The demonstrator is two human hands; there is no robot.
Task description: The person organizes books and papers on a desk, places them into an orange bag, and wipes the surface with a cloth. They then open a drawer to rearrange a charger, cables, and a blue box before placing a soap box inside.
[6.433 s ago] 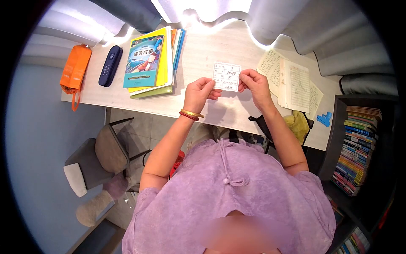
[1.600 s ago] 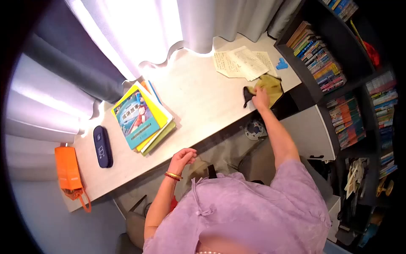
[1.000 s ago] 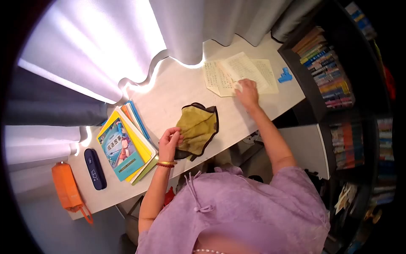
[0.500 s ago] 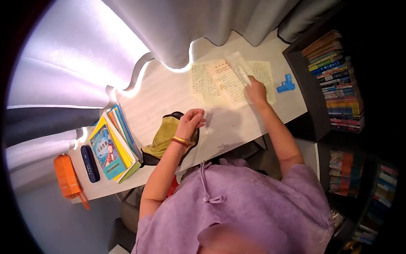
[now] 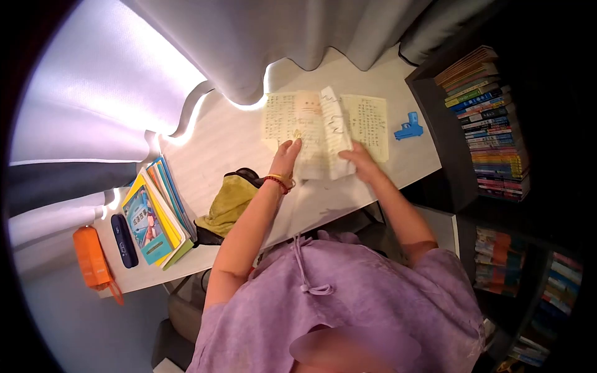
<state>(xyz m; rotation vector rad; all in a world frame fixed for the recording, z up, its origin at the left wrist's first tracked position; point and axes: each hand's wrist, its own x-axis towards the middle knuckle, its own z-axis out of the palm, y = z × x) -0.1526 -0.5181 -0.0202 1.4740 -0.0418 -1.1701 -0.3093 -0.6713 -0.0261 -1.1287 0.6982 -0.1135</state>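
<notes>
I see my left hand (image 5: 287, 155) lying on the handwritten papers (image 5: 311, 124), fingers stretched forward and flat on the sheets, not pinching anything. My right hand (image 5: 359, 160) is at the near right corner of the same stack, fingers closed on the edge of a sheet that curls up in a wave; I cannot tell exactly how many sheets it grips. The papers lie on the worktop (image 5: 236, 143) just in front of the grey curtain (image 5: 280, 31), with one more written sheet spread out to the right of the lifted one.

Taking the papers as my landmark: a blue toy pistol (image 5: 408, 128) lies just to their right, near the dark bookshelf (image 5: 491, 124). A yellow-green cloth (image 5: 229, 202) with dark trim sits bunched to their near left, under my left forearm. Farther left of the cloth is a stack of books (image 5: 152, 214), then a dark blue case (image 5: 124, 240), and an orange pouch (image 5: 91, 264) at the far left end, well apart from the papers.
</notes>
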